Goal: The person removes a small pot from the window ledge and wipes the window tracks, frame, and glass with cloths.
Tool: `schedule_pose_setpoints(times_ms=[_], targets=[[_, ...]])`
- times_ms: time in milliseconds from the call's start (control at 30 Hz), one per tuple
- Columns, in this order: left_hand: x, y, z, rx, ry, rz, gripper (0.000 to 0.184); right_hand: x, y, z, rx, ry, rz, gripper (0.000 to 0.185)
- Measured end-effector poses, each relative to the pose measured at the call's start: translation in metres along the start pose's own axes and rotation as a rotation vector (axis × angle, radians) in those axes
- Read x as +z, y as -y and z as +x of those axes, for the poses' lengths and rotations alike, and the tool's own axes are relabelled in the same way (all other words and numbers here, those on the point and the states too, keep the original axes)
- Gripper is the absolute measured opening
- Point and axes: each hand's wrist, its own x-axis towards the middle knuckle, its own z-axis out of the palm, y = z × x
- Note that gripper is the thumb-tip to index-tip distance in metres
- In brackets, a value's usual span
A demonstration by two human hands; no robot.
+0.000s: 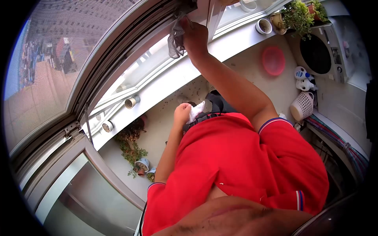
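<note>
My right hand (195, 37) is raised high, its fingers closed on a crumpled grey cloth (175, 41). Its fingertips are up against the brown window frame (157, 17), and part of the cloth hangs down from the grip. Lower down, in front of my waist, my left hand (182, 114) pinches a bunched white cloth (196, 111). Some of that white cloth is hidden behind the fingers. The mesh screen (47, 59) of the window stands to the upper left.
Along the white sill (165, 84) stand several small pots, among them a white one (263, 26). Potted plants (132, 149) sit on the floor at left. Rightward are a pink basin (273, 61), a washing machine (319, 51), bottles (302, 78) and a white basket (302, 106).
</note>
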Motion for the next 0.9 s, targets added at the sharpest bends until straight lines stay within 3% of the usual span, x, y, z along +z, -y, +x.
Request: schedule_pose_setpoints(times_ms=[133,167,267,333,400,467,533,600,633,733,833,900], targets=[[0.000,-0.003,-0.004,0.009,0.023,0.037,0.026,-0.023,0.002,0.012,-0.042,0.021,0.087,0.038],[0.001,-0.004,-0.006,0.005,0.023,0.020,0.026,-0.025,-0.001,0.022,0.042,-0.036,0.155,0.037],[0.009,0.027,0.009,0.052,-0.034,-0.048,0.025,-0.021,-0.049,0.049,0.019,-0.078,0.345,0.033],[0.006,0.031,0.008,0.041,-0.018,-0.010,0.027,-0.005,-0.044,0.036,-0.016,-0.096,0.259,0.035],[0.005,0.029,0.007,0.011,0.002,0.005,0.028,0.006,-0.043,0.017,-0.215,-0.107,-0.009,0.050],[0.004,0.017,0.002,-0.044,0.016,-0.014,0.029,0.013,-0.056,0.007,0.066,0.024,0.043,0.053],[0.003,0.003,-0.003,-0.016,-0.004,-0.006,0.028,0.006,-0.049,0.017,0.129,-0.026,0.059,0.043],[0.001,0.001,-0.004,0.006,-0.020,-0.010,0.028,-0.006,-0.036,0.029,0.179,-0.127,0.515,0.031],[0.001,0.003,-0.003,0.018,-0.027,-0.019,0.028,-0.018,-0.040,0.036,0.182,-0.039,0.454,0.021],[0.002,0.023,-0.001,0.021,-0.036,-0.029,0.028,-0.021,-0.045,0.049,0.207,-0.140,0.613,0.021],[0.004,0.054,0.012,0.003,-0.022,-0.079,0.029,-0.011,-0.060,0.039,0.067,-0.073,0.379,0.023],[0.004,0.060,0.016,-0.002,-0.003,-0.055,0.029,-0.003,-0.062,0.025,0.064,0.025,0.045,0.032]])
